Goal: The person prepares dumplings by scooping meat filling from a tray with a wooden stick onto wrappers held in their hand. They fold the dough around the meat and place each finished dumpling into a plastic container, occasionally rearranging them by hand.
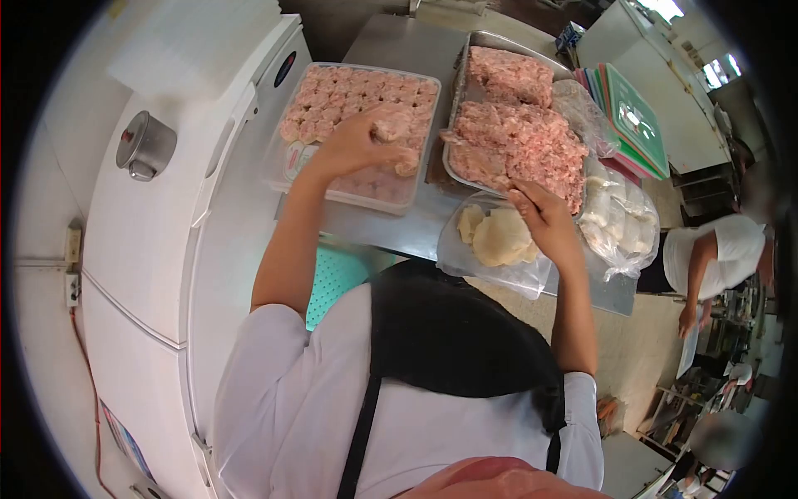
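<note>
My left hand [359, 148] is over a clear plastic container [426, 91] filled with rows of meat dumplings [328, 87]. Its thumb and fingers curve apart in a C shape, and I see nothing plainly held between them. My right hand [547, 223] is closed at the near edge of a metal tray [455, 170] heaped with pinkish ground meat [519, 137]. What its curled fingers hold is hidden. Just below and left of that hand, pale round dough wrappers [501, 239] lie on a clear plastic bag [453, 262].
A plastic bag of white pieces [619, 220] sits right of the meat. Colored lids [636, 121] stack behind it. A white freezer [224, 179] with a metal pot [148, 141] stands left. A co-worker [716, 254] is at right, and a green perforated crate [332, 283] is below the table.
</note>
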The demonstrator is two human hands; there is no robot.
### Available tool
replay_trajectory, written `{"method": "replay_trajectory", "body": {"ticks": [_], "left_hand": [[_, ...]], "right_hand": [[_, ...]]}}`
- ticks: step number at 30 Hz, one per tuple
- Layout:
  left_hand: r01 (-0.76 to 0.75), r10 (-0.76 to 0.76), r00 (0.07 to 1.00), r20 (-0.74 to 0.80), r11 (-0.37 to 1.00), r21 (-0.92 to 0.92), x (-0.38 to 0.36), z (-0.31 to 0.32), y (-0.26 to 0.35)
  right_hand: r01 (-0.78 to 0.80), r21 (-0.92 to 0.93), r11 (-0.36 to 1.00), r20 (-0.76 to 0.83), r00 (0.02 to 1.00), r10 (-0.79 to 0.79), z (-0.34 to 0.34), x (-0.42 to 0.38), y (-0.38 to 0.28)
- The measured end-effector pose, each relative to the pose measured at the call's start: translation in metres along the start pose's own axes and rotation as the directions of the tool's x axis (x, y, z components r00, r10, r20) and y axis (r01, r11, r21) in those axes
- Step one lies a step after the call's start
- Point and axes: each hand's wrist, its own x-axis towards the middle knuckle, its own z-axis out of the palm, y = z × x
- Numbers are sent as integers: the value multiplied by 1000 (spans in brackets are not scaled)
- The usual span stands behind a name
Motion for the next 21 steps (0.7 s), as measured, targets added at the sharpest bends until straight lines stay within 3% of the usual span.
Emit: {"method": "replay_trajectory", "body": {"ticks": [2,5,8,11,14,21], "left_hand": [[-14,36,991,-127,985,170,-9,-12,-33],[26,30,987,-155,938,345,-26,-12,-68],[-147,240,957,-162,884,444,-27,13,-107],[76,-4,983,-184,920,386,-26,33,-78],[190,-127,979,-159,854,485,-23,46,-58],[19,100,979,-177,822,569,-6,75,-103]], "right_hand": [[-54,33,998,-15,998,55,-1,-5,9],[-116,91,989,-29,993,119,-3,-12,20],[-175,146,974,-38,983,182,-2,-18,39],[-201,163,966,-53,976,212,-8,-19,44],[-200,154,968,-75,974,213,-16,-17,46],[-231,-80,970,-45,973,228,-52,-17,53]]}}
